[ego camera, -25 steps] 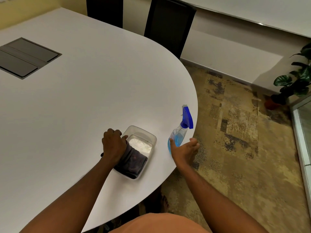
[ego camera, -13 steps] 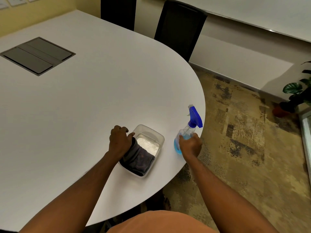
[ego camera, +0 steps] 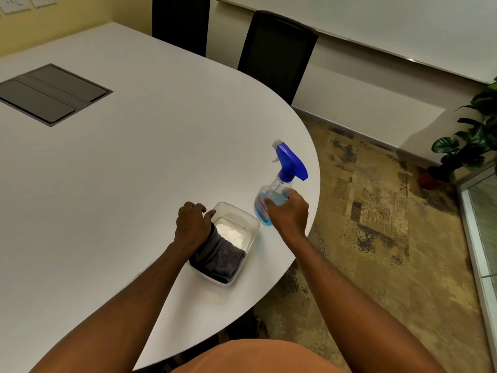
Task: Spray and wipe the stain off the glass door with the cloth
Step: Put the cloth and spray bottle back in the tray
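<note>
A clear spray bottle (ego camera: 273, 193) with blue liquid and a blue trigger head stands near the rounded edge of the white table (ego camera: 134, 170). My right hand (ego camera: 290, 215) is wrapped around its body. To its left a clear plastic tub (ego camera: 248, 224) holds a dark grey cloth (ego camera: 222, 258) and something white. My left hand (ego camera: 192, 224) grips the top end of the cloth at the tub's left rim. The glass door (ego camera: 484, 211) shows as a framed pane at the far right edge; no stain can be made out.
Two black chairs (ego camera: 277, 52) stand behind the table. A grey cable hatch (ego camera: 51, 94) is set into the tabletop at the left. A potted plant (ego camera: 468, 141) sits by the door frame. Patterned carpet (ego camera: 376, 238) covers the floor to the right.
My right hand went from open beside the spray bottle to closed around it. My left hand has stayed on the cloth in the tub. The view shifted slightly.
</note>
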